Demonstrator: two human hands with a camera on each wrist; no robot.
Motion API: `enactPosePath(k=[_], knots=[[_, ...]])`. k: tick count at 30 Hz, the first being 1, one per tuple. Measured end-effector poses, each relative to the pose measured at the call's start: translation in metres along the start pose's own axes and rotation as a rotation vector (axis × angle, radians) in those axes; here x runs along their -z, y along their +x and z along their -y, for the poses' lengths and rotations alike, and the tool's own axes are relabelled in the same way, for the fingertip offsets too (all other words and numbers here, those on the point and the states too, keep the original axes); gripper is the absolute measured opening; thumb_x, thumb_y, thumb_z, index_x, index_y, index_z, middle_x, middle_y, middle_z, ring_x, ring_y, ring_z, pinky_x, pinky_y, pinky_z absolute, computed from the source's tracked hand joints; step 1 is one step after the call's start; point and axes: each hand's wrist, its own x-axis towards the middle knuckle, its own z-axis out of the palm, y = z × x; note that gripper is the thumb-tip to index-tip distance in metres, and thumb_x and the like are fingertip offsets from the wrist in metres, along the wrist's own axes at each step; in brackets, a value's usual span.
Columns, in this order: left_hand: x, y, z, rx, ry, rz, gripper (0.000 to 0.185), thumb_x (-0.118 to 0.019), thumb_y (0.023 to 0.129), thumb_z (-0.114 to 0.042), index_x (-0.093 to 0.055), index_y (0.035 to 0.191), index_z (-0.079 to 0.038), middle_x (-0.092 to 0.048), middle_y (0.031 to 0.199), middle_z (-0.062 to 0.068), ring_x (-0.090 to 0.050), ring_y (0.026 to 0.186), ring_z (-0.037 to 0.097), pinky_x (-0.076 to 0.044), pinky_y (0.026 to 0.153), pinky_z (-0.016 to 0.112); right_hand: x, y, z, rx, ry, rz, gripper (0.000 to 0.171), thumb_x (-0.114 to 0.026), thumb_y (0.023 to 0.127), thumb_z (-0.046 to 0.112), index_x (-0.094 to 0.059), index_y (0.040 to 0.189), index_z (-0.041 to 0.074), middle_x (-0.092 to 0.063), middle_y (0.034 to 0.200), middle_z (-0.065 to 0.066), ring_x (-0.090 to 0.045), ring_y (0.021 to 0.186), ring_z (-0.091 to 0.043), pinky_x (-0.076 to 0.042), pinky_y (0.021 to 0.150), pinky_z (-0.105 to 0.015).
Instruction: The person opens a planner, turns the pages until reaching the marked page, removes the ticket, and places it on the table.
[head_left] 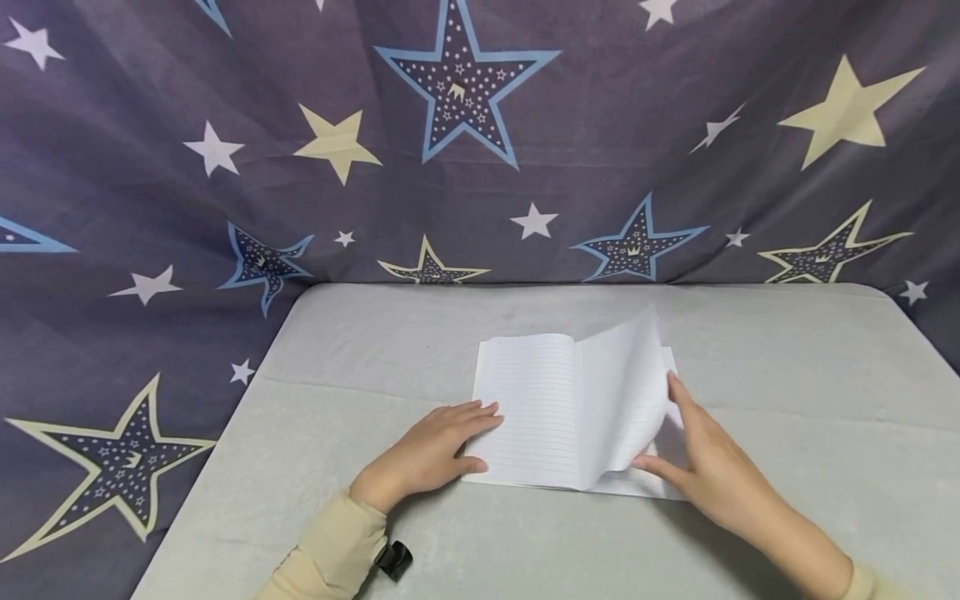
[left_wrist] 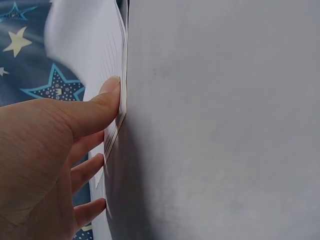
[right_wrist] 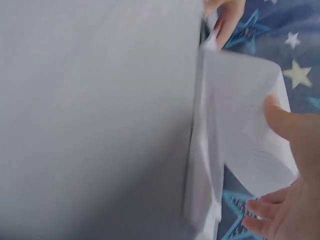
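Note:
An open lined notebook (head_left: 540,408) lies on the grey table (head_left: 787,375). My left hand (head_left: 442,450) rests flat on the left page's outer edge with straight fingers. In the left wrist view the left hand (left_wrist: 60,150) has its thumb (left_wrist: 100,105) pressed against the stacked page edges (left_wrist: 119,117). My right hand (head_left: 697,450) holds a raised, curling page (head_left: 622,392) by its right edge, thumb at the lower corner and fingers behind it. The right wrist view shows the right hand (right_wrist: 295,165) with that page (right_wrist: 245,115), blurred, lying under the thumb.
A dark cloth with star prints (head_left: 525,150) hangs behind and to the left of the table. A small black object (head_left: 393,560) sits at my left sleeve cuff. Bare grey tabletop (right_wrist: 95,110) lies all around the notebook.

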Motion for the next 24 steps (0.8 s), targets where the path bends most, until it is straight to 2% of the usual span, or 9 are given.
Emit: enactPosePath(k=[2,6,9,11,16,20,24], knots=[[0.0,0.0,0.0,0.0,-0.004,0.001,0.062,-0.07,0.091,-0.028,-0.049,0.146,-0.009,-0.039,0.156,0.007,-0.033,0.144,0.03,-0.027,0.116,0.051,-0.005,0.002,0.013,0.005,0.022,0.017,0.104,-0.085,0.078,0.028,-0.021,0.157,0.003,-0.048,0.143,-0.027,-0.045,0.129,-0.046,-0.037,0.101,-0.062],[-0.001,-0.002,0.0,0.008,-0.015,-0.003,0.062,-0.07,0.091,-0.029,-0.049,0.147,-0.009,-0.038,0.156,0.007,-0.032,0.144,0.03,-0.025,0.117,0.052,-0.021,0.003,0.035,0.111,-0.003,0.071,0.089,-0.082,0.08,0.032,-0.036,0.152,0.006,-0.048,0.147,-0.016,-0.049,0.13,-0.037,-0.04,0.104,-0.056],[-0.001,-0.004,0.003,0.012,-0.011,-0.023,0.062,-0.07,0.091,-0.031,-0.05,0.146,-0.009,-0.039,0.156,0.008,-0.033,0.144,0.029,-0.026,0.116,0.051,-0.032,0.001,0.048,0.178,-0.024,0.146,0.081,-0.078,0.083,0.04,-0.043,0.149,0.008,-0.047,0.149,-0.012,-0.048,0.132,-0.034,-0.041,0.106,-0.053],[0.0,-0.006,0.007,0.02,-0.005,-0.036,0.062,-0.071,0.091,-0.031,-0.051,0.145,-0.009,-0.04,0.155,0.008,-0.034,0.143,0.029,-0.027,0.116,0.051,-0.037,-0.001,0.053,0.188,-0.033,0.215,0.076,-0.075,0.085,0.044,-0.047,0.147,0.01,-0.045,0.151,-0.011,-0.047,0.133,-0.034,-0.041,0.106,-0.053],[0.005,-0.011,0.015,0.081,-0.001,-0.059,0.057,-0.071,0.092,-0.027,-0.054,0.142,-0.007,-0.043,0.153,0.01,-0.037,0.141,0.031,-0.03,0.115,0.052,-0.039,-0.007,0.059,0.198,-0.062,0.364,0.064,-0.069,0.089,0.048,-0.056,0.139,0.011,-0.039,0.155,-0.011,-0.042,0.138,-0.035,-0.038,0.108,-0.054],[0.01,-0.014,0.02,0.125,0.003,-0.093,0.051,-0.068,0.094,-0.024,-0.056,0.141,-0.007,-0.047,0.149,0.012,-0.042,0.138,0.033,-0.032,0.113,0.052,-0.038,-0.009,0.057,0.229,-0.091,0.41,0.059,-0.066,0.092,0.049,-0.059,0.137,0.011,-0.036,0.157,-0.008,-0.039,0.14,-0.031,-0.037,0.109,-0.053],[0.011,-0.013,0.017,0.124,0.0,-0.111,0.05,-0.067,0.096,-0.024,-0.054,0.142,-0.006,-0.048,0.148,0.013,-0.043,0.137,0.033,-0.033,0.113,0.05,-0.039,-0.011,0.055,0.241,-0.103,0.429,0.059,-0.065,0.092,0.048,-0.058,0.137,0.011,-0.034,0.158,-0.007,-0.037,0.142,-0.031,-0.036,0.11,-0.053]])
